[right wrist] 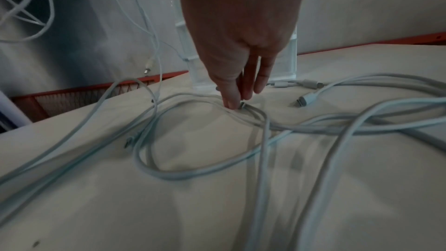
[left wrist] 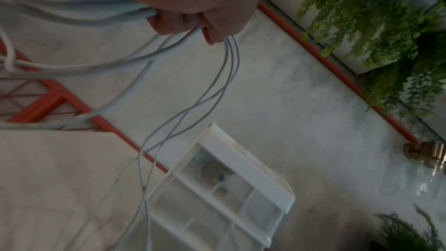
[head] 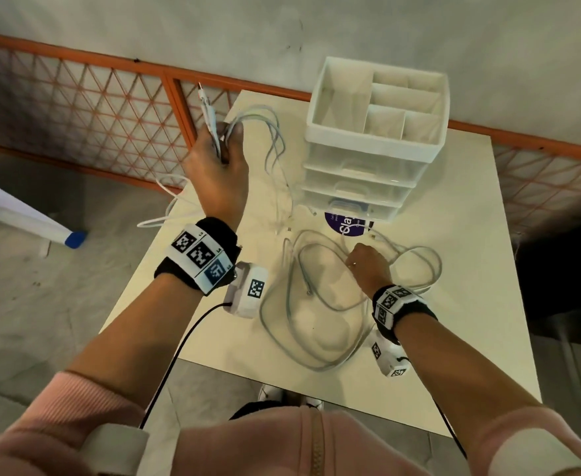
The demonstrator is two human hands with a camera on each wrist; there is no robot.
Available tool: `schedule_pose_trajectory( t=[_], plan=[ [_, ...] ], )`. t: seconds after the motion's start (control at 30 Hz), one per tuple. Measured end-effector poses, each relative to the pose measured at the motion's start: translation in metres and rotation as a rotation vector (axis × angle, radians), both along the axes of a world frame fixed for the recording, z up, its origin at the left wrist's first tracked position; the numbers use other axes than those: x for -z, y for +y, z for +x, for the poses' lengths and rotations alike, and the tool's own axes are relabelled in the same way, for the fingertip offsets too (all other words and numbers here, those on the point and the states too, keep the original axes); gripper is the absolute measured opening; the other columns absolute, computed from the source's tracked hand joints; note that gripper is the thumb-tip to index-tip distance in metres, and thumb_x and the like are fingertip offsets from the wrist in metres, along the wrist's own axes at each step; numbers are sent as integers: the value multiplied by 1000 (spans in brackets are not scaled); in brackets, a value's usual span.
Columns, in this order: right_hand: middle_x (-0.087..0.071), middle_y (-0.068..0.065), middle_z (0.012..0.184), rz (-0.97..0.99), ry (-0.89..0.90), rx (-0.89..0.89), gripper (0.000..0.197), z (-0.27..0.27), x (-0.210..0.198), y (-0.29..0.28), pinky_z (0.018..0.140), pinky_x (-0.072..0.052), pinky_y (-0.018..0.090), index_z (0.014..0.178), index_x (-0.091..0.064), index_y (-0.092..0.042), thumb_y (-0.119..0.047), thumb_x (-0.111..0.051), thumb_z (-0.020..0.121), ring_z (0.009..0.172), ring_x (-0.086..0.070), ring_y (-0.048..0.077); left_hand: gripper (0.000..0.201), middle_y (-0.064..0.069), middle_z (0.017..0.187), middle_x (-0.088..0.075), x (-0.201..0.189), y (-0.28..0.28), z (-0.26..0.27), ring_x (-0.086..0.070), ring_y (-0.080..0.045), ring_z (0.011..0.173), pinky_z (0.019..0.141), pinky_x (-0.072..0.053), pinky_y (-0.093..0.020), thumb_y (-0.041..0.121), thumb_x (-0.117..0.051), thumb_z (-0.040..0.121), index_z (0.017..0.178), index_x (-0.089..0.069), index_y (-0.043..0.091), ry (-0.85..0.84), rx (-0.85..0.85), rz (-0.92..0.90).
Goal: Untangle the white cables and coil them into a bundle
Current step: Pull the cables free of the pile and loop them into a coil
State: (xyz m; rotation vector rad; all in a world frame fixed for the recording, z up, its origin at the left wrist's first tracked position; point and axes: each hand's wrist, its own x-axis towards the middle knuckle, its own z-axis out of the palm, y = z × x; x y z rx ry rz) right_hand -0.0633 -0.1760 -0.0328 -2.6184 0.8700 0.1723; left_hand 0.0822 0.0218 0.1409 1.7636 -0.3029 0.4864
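Observation:
My left hand (head: 225,142) is raised over the table's far left corner and grips a bunch of white cables (head: 272,139). Two plug ends (head: 202,97) stick up from the fist, and thin loops hang down to the table. In the left wrist view the curled fingers (left wrist: 183,20) clamp the strands (left wrist: 226,60). More white cable (head: 316,304) lies in loose overlapping loops on the white table (head: 454,269). My right hand (head: 354,261) is down on these loops. Its straight fingertips (right wrist: 231,102) touch the cable (right wrist: 193,173) beside a plug (right wrist: 242,105).
A white drawer organiser (head: 375,139) with open top compartments stands at the table's far side, a purple round label (head: 344,225) at its foot. An orange mesh fence (head: 76,108) runs behind. A white pole with a blue cap (head: 72,238) lies on the floor at left.

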Motion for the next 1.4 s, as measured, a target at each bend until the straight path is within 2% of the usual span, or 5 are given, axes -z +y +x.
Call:
schedule_pose_trajectory(
  t=[0.33, 0.5, 0.73, 1.0, 1.4],
  plan=[
    [-53, 18, 118, 58, -125, -39, 26, 4, -28, 1, 86, -42, 34, 109, -57, -2, -4, -58, 83, 104, -56, 35, 26, 13, 51, -40, 35, 9, -19, -39, -6, 45, 51, -25, -23, 28, -57, 92, 90, -62, 2, 114, -10, 157],
    [-67, 9, 88, 429, -347, -124, 13, 22, -126, -15, 64, -46, 4, 87, -71, -7, -4, -72, 75, 83, -62, 19, 26, 7, 54, -45, 35, 3, -13, -43, -19, 51, 55, -34, -29, 29, -57, 92, 89, -61, 4, 140, 32, 169],
    [-69, 2, 89, 659, -491, -412, 17, 16, -243, 6, 73, -53, 19, 101, -65, -3, -15, -59, 91, 80, -66, 6, 20, 4, 53, -41, 28, -13, -26, -42, -4, 46, 49, -35, -16, 26, -67, 86, 97, -63, 10, 222, 317, 280],
    [-69, 4, 74, 596, -621, -308, 23, 21, -239, 27, 65, -51, 22, 92, -58, -6, -15, -74, 79, 64, -69, 10, 49, 2, 58, -21, -13, -26, -58, -17, -10, 47, 47, -16, -25, 50, -26, 99, 79, -54, 16, 567, 890, 57],
    [-57, 5, 98, 665, -875, -170, 37, 16, -226, 39, 74, -53, 27, 103, -43, -12, -23, -71, 81, 80, -60, 10, 32, 1, 75, -38, -13, -23, -70, -36, -6, 62, 62, -37, -21, 31, -27, 103, 80, -45, 18, 399, 1002, 143]
  ],
)
